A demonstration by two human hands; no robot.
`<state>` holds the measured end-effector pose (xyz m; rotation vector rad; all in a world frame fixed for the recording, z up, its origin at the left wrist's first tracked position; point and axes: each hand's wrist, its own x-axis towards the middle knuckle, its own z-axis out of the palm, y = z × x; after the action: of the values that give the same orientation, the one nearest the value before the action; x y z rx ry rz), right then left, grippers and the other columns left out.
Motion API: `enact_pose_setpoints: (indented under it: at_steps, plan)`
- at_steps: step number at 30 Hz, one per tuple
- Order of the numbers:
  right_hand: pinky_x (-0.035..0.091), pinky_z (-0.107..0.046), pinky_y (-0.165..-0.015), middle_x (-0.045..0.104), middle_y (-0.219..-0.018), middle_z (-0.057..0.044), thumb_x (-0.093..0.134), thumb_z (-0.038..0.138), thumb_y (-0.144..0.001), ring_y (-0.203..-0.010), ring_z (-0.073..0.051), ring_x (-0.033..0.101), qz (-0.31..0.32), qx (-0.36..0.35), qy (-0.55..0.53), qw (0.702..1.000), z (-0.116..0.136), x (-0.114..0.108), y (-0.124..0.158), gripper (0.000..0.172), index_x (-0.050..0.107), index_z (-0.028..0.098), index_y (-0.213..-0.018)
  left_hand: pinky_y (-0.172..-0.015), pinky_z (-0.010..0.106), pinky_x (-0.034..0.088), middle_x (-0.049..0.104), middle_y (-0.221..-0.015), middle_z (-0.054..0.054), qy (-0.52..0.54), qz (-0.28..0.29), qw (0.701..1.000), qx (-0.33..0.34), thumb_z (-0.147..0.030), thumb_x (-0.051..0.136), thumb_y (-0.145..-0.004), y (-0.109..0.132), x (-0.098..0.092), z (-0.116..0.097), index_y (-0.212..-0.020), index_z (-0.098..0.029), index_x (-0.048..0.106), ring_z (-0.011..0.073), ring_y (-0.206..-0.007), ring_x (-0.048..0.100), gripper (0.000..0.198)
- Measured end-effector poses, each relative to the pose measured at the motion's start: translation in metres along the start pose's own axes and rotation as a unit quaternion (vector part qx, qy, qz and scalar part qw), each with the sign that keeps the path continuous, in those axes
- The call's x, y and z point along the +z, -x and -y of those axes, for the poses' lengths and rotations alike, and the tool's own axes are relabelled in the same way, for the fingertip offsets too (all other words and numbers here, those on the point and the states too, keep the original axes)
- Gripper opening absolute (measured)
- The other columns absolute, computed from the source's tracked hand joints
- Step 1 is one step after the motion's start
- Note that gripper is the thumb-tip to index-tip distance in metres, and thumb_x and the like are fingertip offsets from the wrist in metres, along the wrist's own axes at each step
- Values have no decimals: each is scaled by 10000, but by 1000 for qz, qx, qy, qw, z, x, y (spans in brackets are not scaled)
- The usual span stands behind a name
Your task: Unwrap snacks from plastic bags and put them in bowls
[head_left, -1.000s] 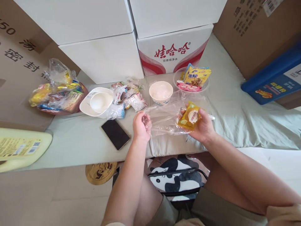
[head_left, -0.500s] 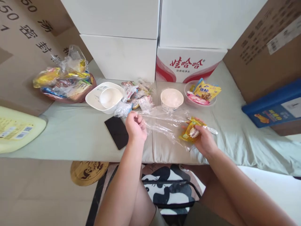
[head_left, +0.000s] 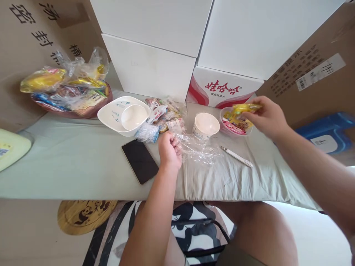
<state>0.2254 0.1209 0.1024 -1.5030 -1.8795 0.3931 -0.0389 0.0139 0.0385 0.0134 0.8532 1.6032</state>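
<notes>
My left hand (head_left: pixel 169 150) is closed on a crumpled clear plastic bag (head_left: pixel 201 149), which trails to the right over the cloth. My right hand (head_left: pixel 267 114) pinches a yellow snack packet (head_left: pixel 245 108) above a clear plastic bowl (head_left: pixel 224 125). Inside that bowl lie a yellow packet and a pink packet (head_left: pixel 233 128). A white utility knife (head_left: pixel 237 156) rests on the cloth below the bowl. Between the hands stands a paper cup (head_left: pixel 206 126). Several small wrapped snacks (head_left: pixel 158 114) are heaped just beyond my left hand.
A white bowl (head_left: pixel 111 111) with a smaller white cup (head_left: pixel 135 117) in it stands left of centre. Nearby lies a phone (head_left: pixel 140 161). A reddish basket (head_left: pixel 109 98) of packaged food sits far left. White boxes (head_left: pixel 149 66) and cardboard cartons (head_left: pixel 307 55) line the back and sides.
My right hand has carried the yellow packet out of the clear bag, up and right to over the clear bowl. The utility knife now lies on the cloth. My left hand still grips the bag.
</notes>
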Motion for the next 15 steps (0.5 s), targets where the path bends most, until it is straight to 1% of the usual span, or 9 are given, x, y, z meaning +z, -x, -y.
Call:
enact_pose_setpoints:
  at_steps: [2, 4, 6, 8, 9, 11, 13, 15]
  plan:
    - [476, -371, -763, 655, -838, -27, 726, 206, -715, -717, -168, 561, 61, 5, 92, 994, 9, -1, -32, 354, 652, 220, -1061, -330, 159, 85, 247, -473, -95, 2, 2, 1000, -3, -211, 545, -714, -1, 1, 2, -605, -201, 281, 19, -325, 182, 286]
    - [464, -385, -809, 639, -791, -23, 700, 195, -752, -727, -175, 554, 106, -10, 172, 979, 19, 3, -54, 434, 651, 214, -1183, -328, 160, 89, 247, -472, -96, 4, -4, 1000, -7, -215, 550, -721, -2, 1, 2, -606, -202, 282, 20, -325, 178, 292]
    - [455, -387, -841, 659, -850, -43, 660, 188, -787, -765, -181, 560, 127, -42, 210, 968, 28, 7, -67, 465, 644, 215, -1251, -326, 159, 91, 249, -473, -96, 8, -11, 1000, -4, -210, 556, -718, -2, 0, 1, -606, -202, 283, 18, -326, 175, 295]
    - [446, -380, -855, 682, -968, -68, 633, 152, -782, -803, -182, 565, 146, -75, 229, 959, 31, 11, -75, 447, 662, 207, -1225, -326, 155, 99, 251, -477, -97, 17, -12, 1000, -1, -203, 568, -709, -2, -1, -1, -608, -202, 282, 16, -329, 180, 303]
    - [440, -377, -856, 686, -1011, -77, 631, 136, -767, -817, -182, 563, 161, -83, 240, 954, 30, 13, -80, 421, 678, 197, -1181, -326, 154, 101, 250, -478, -98, 21, -12, 1000, 0, -199, 572, -704, -2, -1, -3, -609, -202, 283, 15, -330, 182, 305]
    - [432, -360, -839, 689, -1038, -87, 626, 124, -750, -832, -177, 555, 207, -77, 252, 942, 22, 17, -88, 361, 688, 167, -1103, -324, 156, 99, 247, -480, -98, 28, -12, 1000, -5, -196, 570, -701, -2, -2, -6, -611, -204, 283, 16, -328, 183, 300]
    - [426, -329, -797, 695, -1000, -87, 582, 119, -768, -820, -160, 548, 252, -56, 247, 934, 10, 20, -97, 324, 669, 138, -1080, -321, 161, 87, 239, -478, -97, 31, -14, 999, -10, -197, 553, -707, -2, -3, -7, -608, -205, 280, 17, -322, 174, 291]
    - [411, -319, -767, 694, -974, -97, 547, 95, -759, -808, -153, 537, 270, -42, 246, 930, -2, 22, -103, 319, 660, 119, -1056, -320, 163, 80, 229, -476, -96, 31, -13, 999, -13, -194, 537, -713, -2, -2, -7, -606, -205, 270, 17, -319, 165, 287]
